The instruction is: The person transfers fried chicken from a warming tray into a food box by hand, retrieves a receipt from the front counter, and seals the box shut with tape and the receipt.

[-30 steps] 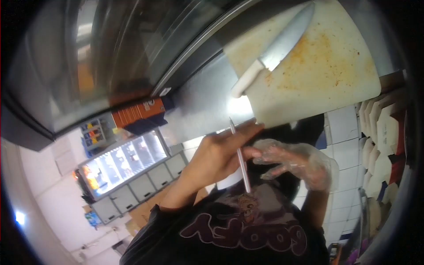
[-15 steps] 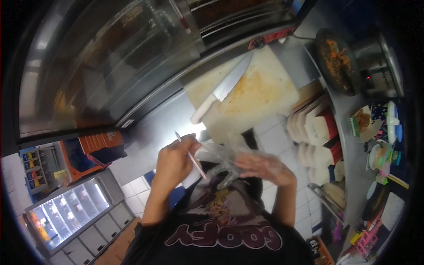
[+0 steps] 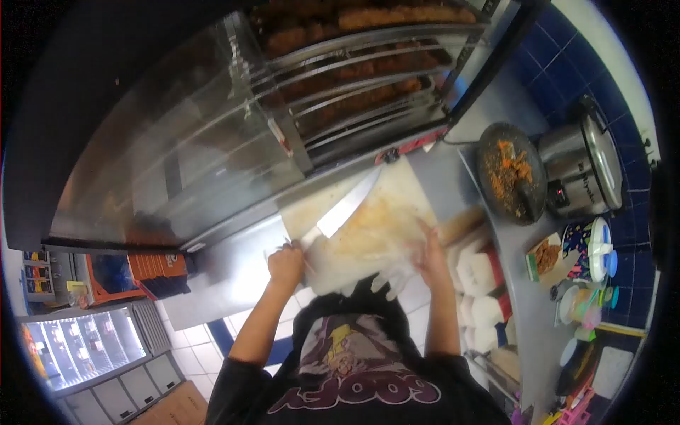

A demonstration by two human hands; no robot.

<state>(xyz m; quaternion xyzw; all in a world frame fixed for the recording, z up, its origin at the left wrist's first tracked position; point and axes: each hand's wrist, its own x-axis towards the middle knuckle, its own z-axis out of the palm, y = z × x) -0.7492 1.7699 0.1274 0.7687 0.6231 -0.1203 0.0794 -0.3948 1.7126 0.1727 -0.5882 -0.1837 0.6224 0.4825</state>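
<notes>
My left hand [image 3: 286, 265] is closed in a fist at the near left edge of the cutting board [image 3: 397, 202], around a slim pen [image 3: 310, 270] that shows only in part and is blurred. Just beyond it lies a large knife [image 3: 347, 209], its blade pointing away and its pale handle close to my knuckles. Over the board's near right side is my right hand [image 3: 431, 261], smeared by motion. A clear plastic glove [image 3: 394, 278] hangs from its fingers, the glove's own fingers dangling down. Brownish stains mark the board.
Ahead, a glass cabinet [image 3: 177, 163] holds trays of fried food [image 3: 368, 71]. To the right stand a stone mortar [image 3: 511, 173] with orange paste, a rice cooker [image 3: 581, 166] and a small food box [image 3: 545, 255]. Folded paper boxes [image 3: 478, 273] sit below that counter.
My hands have moved apart and forward over the board. The glove, stretched between them before, now hangs at my right hand. My view has tilted up, showing more of the cabinet.
</notes>
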